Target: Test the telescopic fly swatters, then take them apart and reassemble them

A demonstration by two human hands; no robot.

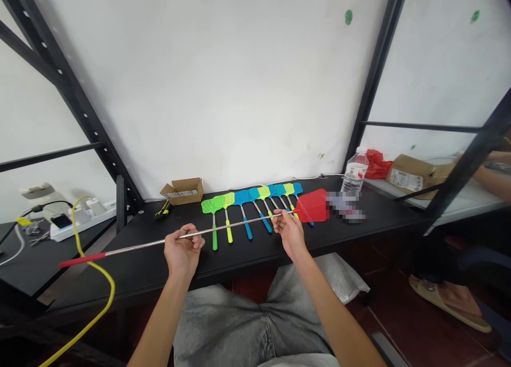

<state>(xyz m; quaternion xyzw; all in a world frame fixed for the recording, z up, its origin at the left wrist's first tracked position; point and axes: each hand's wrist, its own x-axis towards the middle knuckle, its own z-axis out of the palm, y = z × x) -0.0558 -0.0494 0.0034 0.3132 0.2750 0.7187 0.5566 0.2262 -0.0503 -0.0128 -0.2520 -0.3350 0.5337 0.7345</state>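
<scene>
A red fly swatter [313, 205] with a long, extended metal shaft is held level above the black table [143, 282]. My left hand [183, 250] is closed around the middle of the shaft, and the red handle sticks out to the left. Close to the red head, my right hand [288, 229] pinches the shaft. Behind it lies a row of shorter swatters: a green swatter [214, 238] at the left end, a yellow swatter [229, 231] beside it, a blue swatter [248, 227], and several more blue and yellow ones overlapping to the right.
An open cardboard box [184, 192] and a black-and-yellow utility knife [162, 211] lie at the back left. A water bottle [354, 172] stands at the right. A yellow cable [107, 292] hangs at the left near a power strip [85, 220]. Another person's foot [451, 298] shows at the right.
</scene>
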